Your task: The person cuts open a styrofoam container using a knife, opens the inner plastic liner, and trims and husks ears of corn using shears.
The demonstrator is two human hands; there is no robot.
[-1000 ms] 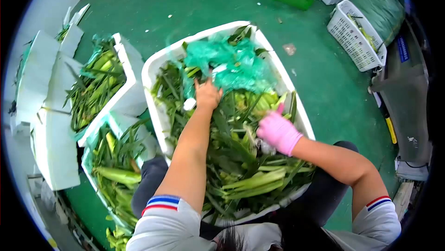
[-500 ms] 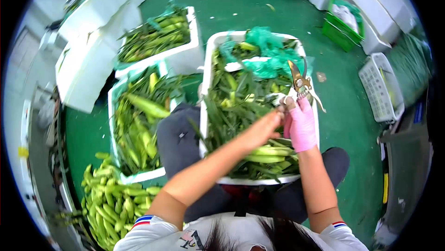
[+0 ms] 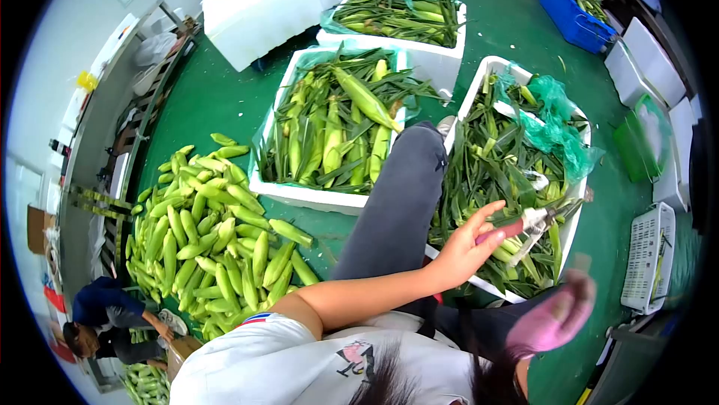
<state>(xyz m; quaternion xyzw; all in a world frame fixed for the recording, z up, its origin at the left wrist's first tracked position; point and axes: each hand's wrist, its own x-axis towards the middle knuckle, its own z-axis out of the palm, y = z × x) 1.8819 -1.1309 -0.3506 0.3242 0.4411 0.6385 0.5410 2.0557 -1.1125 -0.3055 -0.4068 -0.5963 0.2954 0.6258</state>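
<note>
Pruning shears (image 3: pixel 530 224) with white-wrapped handles are held in my left hand (image 3: pixel 466 249), thumb and forefinger closed around one handle. Their blades point right, over a white foam box (image 3: pixel 578 219) filled with corn leaves (image 3: pixel 483 158). To the right of my knee is my right hand (image 3: pixel 554 317) in a pink glove. It is apart from the shears, and motion smears its fingers. Left of my leg, a second foam box (image 3: pixel 299 194) holds corn ears in green husks (image 3: pixel 333 135).
Trimmed corn ears (image 3: pixel 217 236) are heaped on the green floor at left. Another leaf-filled foam box (image 3: pixel 442 64) stands behind. A co-worker (image 3: pixel 112 315) crouches at lower left. A white basket (image 3: pixel 645 255), green crate (image 3: pixel 636 143) and blue crate (image 3: pixel 573 19) stand at right.
The view has swung left, bringing the corn heap and the co-worker into sight. The shears have passed from my right hand to my left, and my right hand has drawn back toward me.
</note>
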